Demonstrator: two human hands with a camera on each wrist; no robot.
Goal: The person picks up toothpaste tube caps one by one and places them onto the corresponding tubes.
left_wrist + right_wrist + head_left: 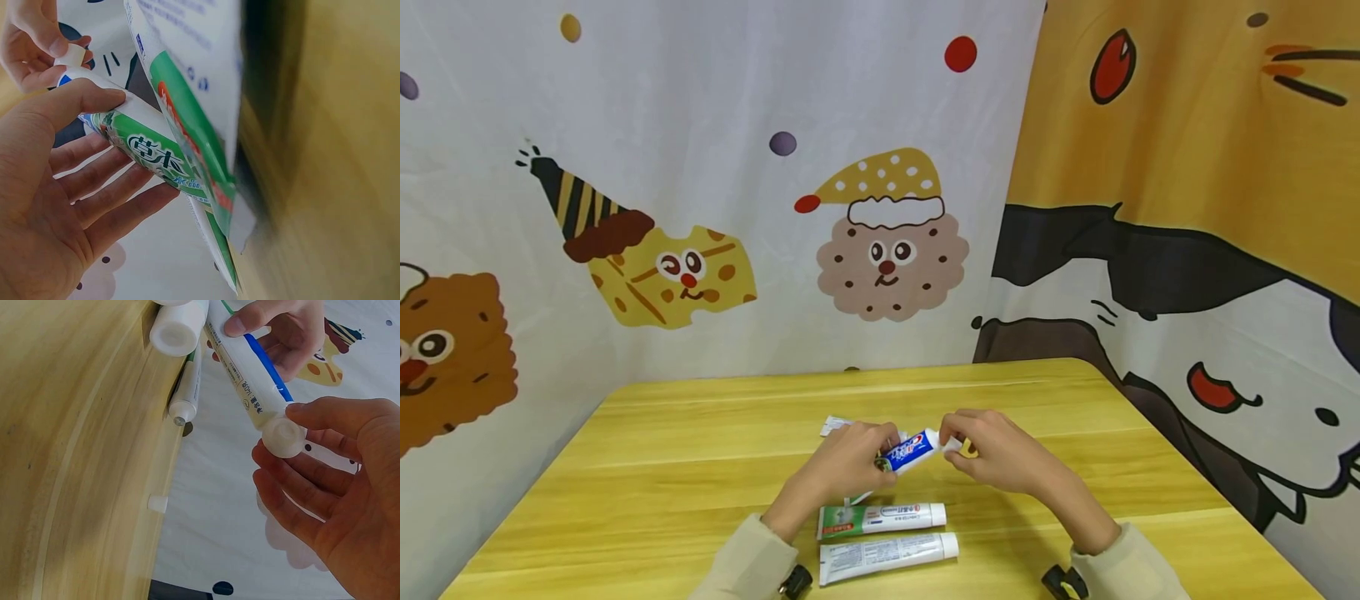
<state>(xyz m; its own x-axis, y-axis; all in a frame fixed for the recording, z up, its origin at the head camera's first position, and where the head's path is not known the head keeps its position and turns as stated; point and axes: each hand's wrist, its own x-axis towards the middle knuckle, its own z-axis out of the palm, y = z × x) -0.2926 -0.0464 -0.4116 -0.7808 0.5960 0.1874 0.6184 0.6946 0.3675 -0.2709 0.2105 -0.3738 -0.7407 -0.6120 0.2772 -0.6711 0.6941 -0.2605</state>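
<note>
My left hand [850,460] grips a blue, green and white toothpaste tube [910,452] above the table, thumb on one side and fingers on the other. The tube slants, its capped end up and to the right. My right hand [1000,450] pinches the white cap [283,436] at that end between thumb and fingertips. In the right wrist view the cap sits at the tube's mouth. Below the hands lie a green-and-white toothpaste tube [883,518] and a mostly white tube [887,557], both with white caps pointing right.
Behind my left hand, partly hidden, another tube [835,425] lies on the wooden table [700,475]. The right wrist view shows a tube with a bare nozzle [180,417] and a loose white cap [158,503] on the tabletop. A cartoon-printed curtain [700,167] hangs behind the table.
</note>
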